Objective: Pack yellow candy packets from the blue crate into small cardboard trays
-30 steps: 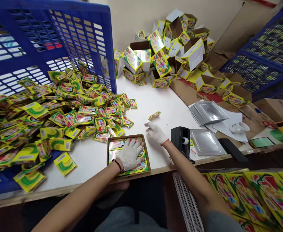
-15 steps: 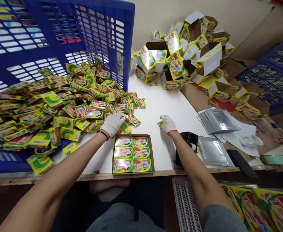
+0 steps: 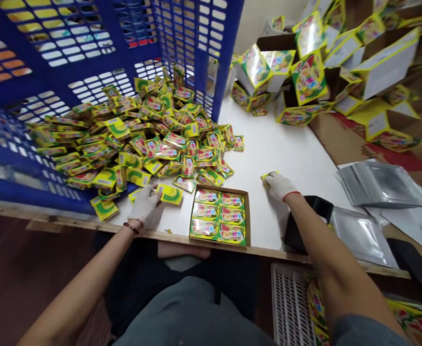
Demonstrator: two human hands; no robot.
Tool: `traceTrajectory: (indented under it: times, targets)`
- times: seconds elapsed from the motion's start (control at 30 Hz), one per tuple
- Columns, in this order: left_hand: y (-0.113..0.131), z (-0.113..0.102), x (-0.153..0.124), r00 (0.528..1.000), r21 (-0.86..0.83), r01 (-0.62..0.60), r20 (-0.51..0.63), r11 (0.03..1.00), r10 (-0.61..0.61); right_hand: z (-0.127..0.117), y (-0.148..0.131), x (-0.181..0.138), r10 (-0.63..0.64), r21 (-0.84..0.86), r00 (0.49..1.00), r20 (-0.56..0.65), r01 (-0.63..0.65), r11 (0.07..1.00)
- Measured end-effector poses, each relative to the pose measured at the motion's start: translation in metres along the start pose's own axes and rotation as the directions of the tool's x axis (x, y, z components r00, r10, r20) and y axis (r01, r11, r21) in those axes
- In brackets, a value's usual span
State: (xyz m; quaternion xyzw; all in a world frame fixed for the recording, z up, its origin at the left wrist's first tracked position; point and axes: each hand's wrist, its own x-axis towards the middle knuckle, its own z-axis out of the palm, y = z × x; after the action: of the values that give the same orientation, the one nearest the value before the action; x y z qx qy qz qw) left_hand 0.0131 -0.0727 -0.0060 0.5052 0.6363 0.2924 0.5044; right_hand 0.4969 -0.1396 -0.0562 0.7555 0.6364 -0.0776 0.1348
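My left hand (image 3: 145, 205), in a white glove, is closed with its fingertips on one end of a small yellow-green candy box (image 3: 171, 194) near the table's front. A large heap of the same small boxes (image 3: 153, 144) lies just beyond it, spilling from a tipped blue crate (image 3: 218, 62). Between my hands sits an open display carton (image 3: 247, 216) with small boxes inside, "TWINS"-like lettering facing up. My right hand (image 3: 282, 186), also gloved, rests on the white table with its fingers closed around another small box (image 3: 266, 178), mostly hidden by the fingers.
Empty printed cartons (image 3: 307, 79) are piled at the back right. Clear plastic trays (image 3: 383, 185) are stacked at the right, near a black tape dispenser (image 3: 299, 226) beside my right forearm. Below the table edge stands a white plastic basket (image 3: 286, 298).
My left hand has moved from the heap's right side leftward and nearer to the table edge, and now grips a small box. My right hand stays about where it was. The view has turned left.
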Motion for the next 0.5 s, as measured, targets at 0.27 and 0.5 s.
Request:
traceTrajectory:
  times: [0.27,0.5]
  targets:
    - [-0.034,-0.004,-0.018,0.843,0.791,-0.481,0.3,0.377,0.446,-0.01,-0.038,-0.01,0.066,0.011,0.998,-0.023,-0.066,0.998]
    - [-0.02,-0.001,0.007,0.858,0.457,-0.505,0.359,0.732,0.367,-0.001,-0.039,-0.017,0.255,0.548,0.923,-0.289,-0.059,0.834]
